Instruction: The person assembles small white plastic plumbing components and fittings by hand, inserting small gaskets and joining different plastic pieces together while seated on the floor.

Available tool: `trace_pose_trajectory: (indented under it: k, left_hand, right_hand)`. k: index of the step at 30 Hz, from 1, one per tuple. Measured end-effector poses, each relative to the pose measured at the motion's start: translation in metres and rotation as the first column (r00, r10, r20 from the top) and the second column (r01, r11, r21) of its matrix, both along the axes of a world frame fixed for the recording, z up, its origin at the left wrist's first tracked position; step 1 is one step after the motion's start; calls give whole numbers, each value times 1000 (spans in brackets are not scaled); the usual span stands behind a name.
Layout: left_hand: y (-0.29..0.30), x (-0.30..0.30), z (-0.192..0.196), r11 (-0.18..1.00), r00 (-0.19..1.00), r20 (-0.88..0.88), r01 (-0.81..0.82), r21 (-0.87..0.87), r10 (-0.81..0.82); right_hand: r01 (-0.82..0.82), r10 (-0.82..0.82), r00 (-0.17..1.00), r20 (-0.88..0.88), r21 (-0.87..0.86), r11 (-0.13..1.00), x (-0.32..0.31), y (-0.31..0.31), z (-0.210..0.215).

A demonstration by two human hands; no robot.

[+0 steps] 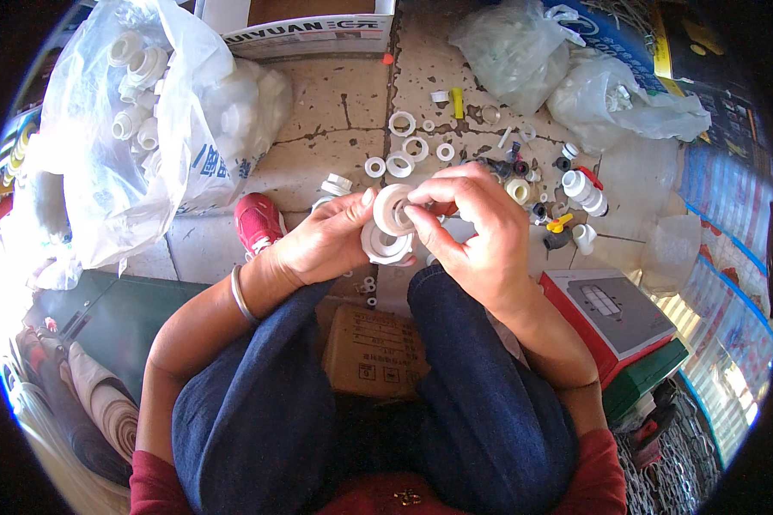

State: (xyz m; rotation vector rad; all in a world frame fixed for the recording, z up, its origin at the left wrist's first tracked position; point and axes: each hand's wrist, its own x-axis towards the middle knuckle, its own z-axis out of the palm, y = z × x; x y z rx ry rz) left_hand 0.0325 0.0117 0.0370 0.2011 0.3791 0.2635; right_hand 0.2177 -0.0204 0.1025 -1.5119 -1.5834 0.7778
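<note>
White plastic fitting (392, 225), upright between hands.

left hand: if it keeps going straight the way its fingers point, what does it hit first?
The left hand points right; first comes the white plastic ring it already touches, then the right hand. Depth is hard to judge.

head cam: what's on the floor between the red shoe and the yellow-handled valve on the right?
In the head view, both hands span that stretch: left hand and right hand hold white plastic ring fittings between the red shoe and the yellow-handled valve.
</note>
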Motion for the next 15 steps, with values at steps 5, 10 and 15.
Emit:
trace_pose_trajectory:
  k: [5,10,15]
  left_hand:
    - [3,7,17,996,993,-103,-40,74,48]
    - [4,7,23,974,978,-201,-13,226,60]
    - [8,6,31,828,944,-330,164,536,26]
  right_hand:
    - [1,-2,1000,-21,-33,999,0,-2,-4]
    - [31,-32,999,-13,-61,998,-2,-3,-7]
    - [39,-42,999,-34,-75,996,-4,-5,-8]
